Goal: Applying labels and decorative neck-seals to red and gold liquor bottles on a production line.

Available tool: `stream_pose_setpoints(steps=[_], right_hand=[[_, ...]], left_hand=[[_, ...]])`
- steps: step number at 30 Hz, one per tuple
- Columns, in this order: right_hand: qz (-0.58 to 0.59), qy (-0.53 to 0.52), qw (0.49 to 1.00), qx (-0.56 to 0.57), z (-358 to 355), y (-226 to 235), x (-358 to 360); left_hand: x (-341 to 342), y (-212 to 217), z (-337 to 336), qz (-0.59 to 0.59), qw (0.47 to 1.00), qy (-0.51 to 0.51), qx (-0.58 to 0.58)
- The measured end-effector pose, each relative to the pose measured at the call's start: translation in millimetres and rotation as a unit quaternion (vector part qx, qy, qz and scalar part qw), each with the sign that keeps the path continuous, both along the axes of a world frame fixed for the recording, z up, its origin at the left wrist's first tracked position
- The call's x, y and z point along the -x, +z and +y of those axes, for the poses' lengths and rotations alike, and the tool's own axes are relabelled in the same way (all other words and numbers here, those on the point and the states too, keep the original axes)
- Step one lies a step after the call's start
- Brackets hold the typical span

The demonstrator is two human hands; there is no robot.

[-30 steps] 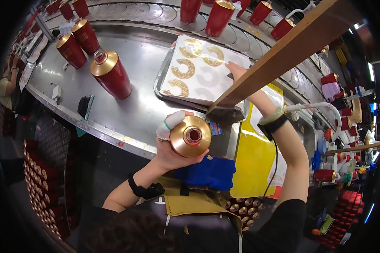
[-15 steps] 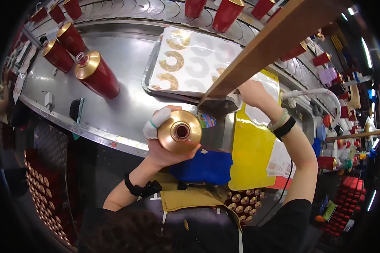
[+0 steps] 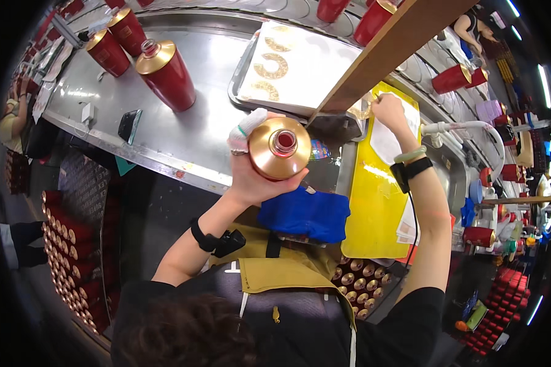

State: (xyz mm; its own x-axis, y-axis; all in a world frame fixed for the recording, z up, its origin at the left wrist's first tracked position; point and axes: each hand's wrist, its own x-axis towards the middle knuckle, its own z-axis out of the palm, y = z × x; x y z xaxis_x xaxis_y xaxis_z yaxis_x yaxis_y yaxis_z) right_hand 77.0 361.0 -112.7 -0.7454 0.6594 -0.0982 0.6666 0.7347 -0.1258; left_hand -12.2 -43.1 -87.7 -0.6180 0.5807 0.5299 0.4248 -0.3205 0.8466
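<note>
My left hand is wrapped round a bottle with a gold shoulder, its open neck turned up toward me. A white cover with a green band sits on one of that hand's fingers. Over the far end of a yellow board, my right hand is closed in a pinch. A gold C-shaped decal hangs at its fingertips, partly hidden by the wooden beam. Left of the beam, a white sheet with gold C-shaped decals lies in a metal tray.
A wooden beam slants between the sheet and my right hand. Red bottles with gold shoulders stand on the metal table at left. Nearer me lies a blue cloth. A white pipe curves at right. Behind runs a conveyor carrying bottles.
My right hand has come out from behind the beam to over the yellow board, and a gold decal now shows at its fingertips. My left hand still holds the bottle. The whole view has shifted.
</note>
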Motion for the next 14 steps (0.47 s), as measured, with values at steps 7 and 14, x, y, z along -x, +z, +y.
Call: stream_pose_setpoints(steps=[7, 14], right_hand=[[0.350, -0.114, 0.849, 0.379, -87, 81, -50], [0.501, -0.129, 0.699, 0.493, -189, 117, -116]], left_hand=[[11, -1, -7, -0.028, 0.998, -0.022, -0.050], [47, 19, 0, -0.385, 0.914, -0.125, -0.034]])
